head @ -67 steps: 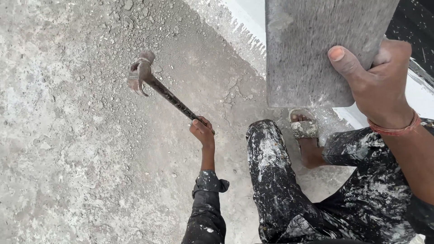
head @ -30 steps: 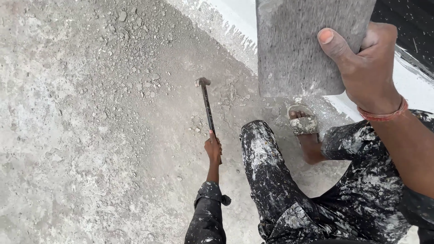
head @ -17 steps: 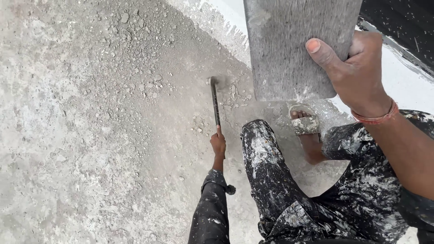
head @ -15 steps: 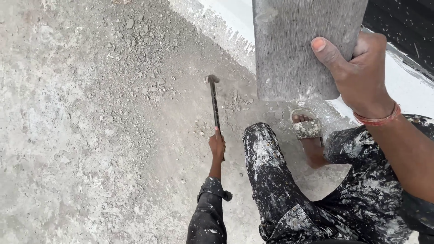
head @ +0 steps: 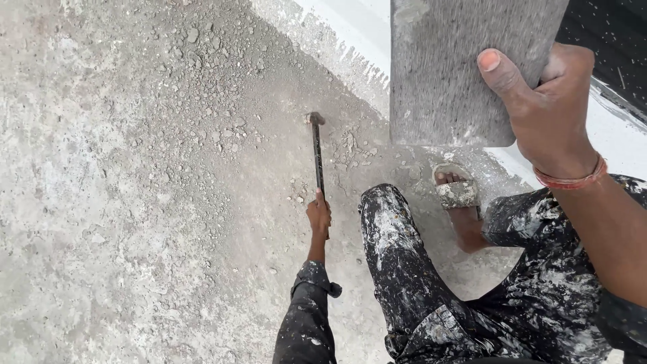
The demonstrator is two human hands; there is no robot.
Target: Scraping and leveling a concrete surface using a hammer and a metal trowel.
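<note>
The left hand [head: 319,214] is closed in a fist around the lower end of a hammer [head: 316,154], whose dark, thin handle runs straight up and away from the fingers to a small metal head resting on or just above the concrete floor [head: 121,202]; whether the head actually touches the surface cannot be told. Just past the hammer head and to either side of the handle lie loose chips and crumbs of broken concrete rubble [head: 216,81], thickest beyond and to the outer side of the fist. The right hand [head: 539,108] is clamped on a grey slab [head: 465,67], thumb pressed flat across its near face and the other fingers wrapped behind its edge, so the slab stands upright and fills the space inward of that grip. A reddish thread bracelet [head: 571,179] circles the wrist just below the hand. Under the slab's lower edge, between the two hands, a foot in a dusty sandal [head: 458,192] rests on the floor, and a knee in dark, paint-spattered trousers [head: 397,249] sits just beside the left fist, on its inner side. The left forearm wears a dark sleeve [head: 309,317] of the same spattered cloth.
</note>
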